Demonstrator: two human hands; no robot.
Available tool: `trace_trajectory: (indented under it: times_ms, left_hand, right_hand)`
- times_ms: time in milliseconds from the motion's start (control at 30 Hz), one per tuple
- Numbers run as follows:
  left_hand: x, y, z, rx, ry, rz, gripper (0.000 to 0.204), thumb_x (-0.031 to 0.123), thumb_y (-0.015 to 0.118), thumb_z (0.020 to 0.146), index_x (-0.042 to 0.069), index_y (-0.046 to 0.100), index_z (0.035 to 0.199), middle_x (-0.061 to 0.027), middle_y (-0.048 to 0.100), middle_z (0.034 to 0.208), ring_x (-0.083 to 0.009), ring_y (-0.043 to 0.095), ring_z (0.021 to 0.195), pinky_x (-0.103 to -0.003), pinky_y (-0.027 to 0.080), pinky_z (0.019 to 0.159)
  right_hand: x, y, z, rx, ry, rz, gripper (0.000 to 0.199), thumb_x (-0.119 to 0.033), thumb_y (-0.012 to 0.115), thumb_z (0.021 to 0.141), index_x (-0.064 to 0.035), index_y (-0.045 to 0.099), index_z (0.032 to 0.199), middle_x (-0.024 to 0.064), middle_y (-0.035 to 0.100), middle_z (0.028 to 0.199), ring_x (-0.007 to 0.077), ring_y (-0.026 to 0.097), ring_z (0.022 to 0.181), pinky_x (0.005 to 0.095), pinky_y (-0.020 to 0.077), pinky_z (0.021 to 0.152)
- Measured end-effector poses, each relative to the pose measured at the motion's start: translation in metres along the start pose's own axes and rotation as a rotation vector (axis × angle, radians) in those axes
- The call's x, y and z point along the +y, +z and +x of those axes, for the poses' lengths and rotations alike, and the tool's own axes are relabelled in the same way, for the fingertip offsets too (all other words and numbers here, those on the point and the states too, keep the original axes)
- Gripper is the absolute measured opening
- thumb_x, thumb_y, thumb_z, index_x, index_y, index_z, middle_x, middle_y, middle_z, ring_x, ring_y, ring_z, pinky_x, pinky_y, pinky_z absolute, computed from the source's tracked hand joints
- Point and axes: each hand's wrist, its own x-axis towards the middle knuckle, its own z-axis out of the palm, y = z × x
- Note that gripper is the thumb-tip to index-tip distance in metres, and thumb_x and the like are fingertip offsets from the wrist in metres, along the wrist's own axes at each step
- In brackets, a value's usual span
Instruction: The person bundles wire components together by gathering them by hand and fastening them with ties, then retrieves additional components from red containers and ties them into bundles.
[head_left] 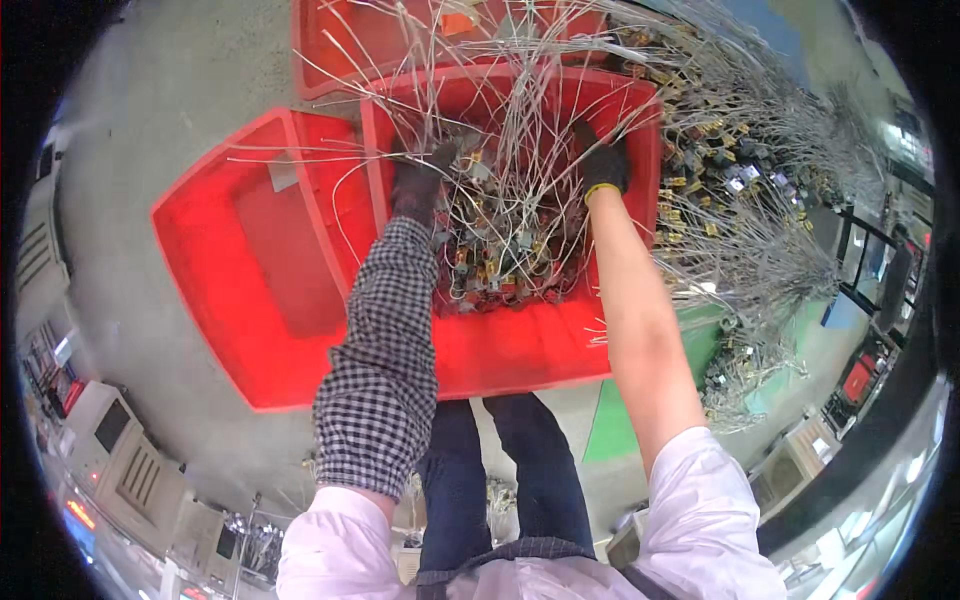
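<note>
Both my hands reach into a red plastic bin (520,350) that holds a heap of small electrical parts (500,255) with long pale wires (530,110) standing up from them. My left hand (418,185), in a dark glove below a checked sleeve, is at the heap's left side, close to the bin wall. Against the right side is my right hand (604,165), also in a dark glove with a yellow cuff. Wires and shadow hide the fingers of both hands, so their grip does not show.
An adjoining red bin (270,250) stands at the left, and another red bin (340,45) lies beyond. To the right spreads a large pile of wired parts (740,190), partly over a green sheet (610,425). Grey machines (130,450) stand at lower left.
</note>
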Motion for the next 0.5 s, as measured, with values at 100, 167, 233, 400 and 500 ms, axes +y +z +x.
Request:
trace_trajectory:
  times_ms: [100, 167, 233, 400, 500]
  left_hand:
    - [-0.003, 0.006, 0.029, 0.256, 0.268, 0.134, 0.072, 0.055, 0.065, 0.076, -0.006, 0.057, 0.114, -0.0211, 0.061, 0.111, -0.0292, 0.059, 0.105, -0.039, 0.045, 0.089]
    - [0.016, 0.007, 0.023, -0.162, 0.192, 0.139, 0.058, 0.045, 0.056, 0.085, 0.002, 0.056, 0.123, -0.0144, 0.057, 0.126, -0.0278, 0.056, 0.112, -0.037, 0.041, 0.098]
    - [-0.02, -0.029, 0.065, -0.011, 0.342, 0.21, 0.049, 0.042, 0.05, 0.089, 0.005, 0.058, 0.121, -0.0126, 0.059, 0.123, -0.0288, 0.057, 0.11, -0.038, 0.042, 0.095]
    - [0.04, 0.008, 0.038, -0.127, 0.217, 0.644, 0.069, 0.058, 0.047, 0.085, 0.006, 0.048, 0.132, -0.0175, 0.049, 0.134, -0.0314, 0.05, 0.121, -0.041, 0.038, 0.101]
    - [0.029, 0.036, 0.044, -0.116, 0.472, 0.821, 0.063, 0.053, 0.042, 0.092, 0.007, 0.041, 0.134, -0.0233, 0.041, 0.136, -0.0407, 0.047, 0.12, -0.046, 0.045, 0.094]
  right_hand:
    - [-0.022, 0.021, 0.032, -0.05, -0.412, 0.026, 0.05, -0.047, 0.056, 0.086, -0.0073, 0.059, 0.116, 0.0213, 0.066, 0.099, 0.0361, 0.065, 0.088, 0.0421, 0.0523, 0.071]
    - [-0.026, 0.027, 0.035, -0.283, -0.763, -0.431, 0.037, -0.023, 0.047, 0.091, -0.0089, 0.054, 0.124, 0.0227, 0.062, 0.109, 0.0344, 0.064, 0.09, 0.0424, 0.052, 0.072]
    - [-0.064, 0.036, -0.018, -0.477, -0.65, 0.274, 0.04, -0.013, 0.043, 0.088, -0.0126, 0.052, 0.126, 0.0229, 0.061, 0.11, 0.0364, 0.063, 0.086, 0.0442, 0.0513, 0.071]
    - [-0.069, 0.005, -0.025, -0.502, -0.918, -0.439, 0.037, -0.01, 0.041, 0.087, -0.0116, 0.053, 0.123, 0.0229, 0.059, 0.112, 0.0393, 0.061, 0.095, 0.0469, 0.05, 0.077]
    - [-0.068, -0.022, -0.03, -0.682, -0.642, -0.091, 0.035, -0.03, 0.045, 0.093, -0.0095, 0.055, 0.119, 0.0233, 0.062, 0.103, 0.0406, 0.062, 0.089, 0.0493, 0.0485, 0.073]
